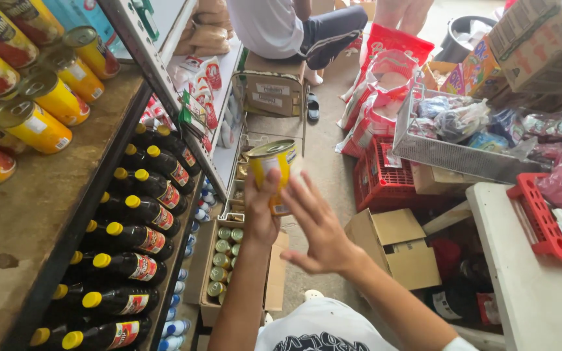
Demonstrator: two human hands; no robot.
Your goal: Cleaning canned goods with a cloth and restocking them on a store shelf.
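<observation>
A: What does the head camera see?

B: The left hand [259, 207] holds up a yellow can [272, 170]. Its grip is pinched around the can, high over a box of small cans [222, 260] on the floor.

A: And the other hand?

B: The right hand [317, 227] is just beside the can, fingers spread wide, holding nothing.

A: What else?

B: Yellow cans [34, 97] lie on the top shelf [27, 214]. Dark bottles [134, 237] with yellow caps lie below. A red basket [378, 179] sits on the floor
</observation>
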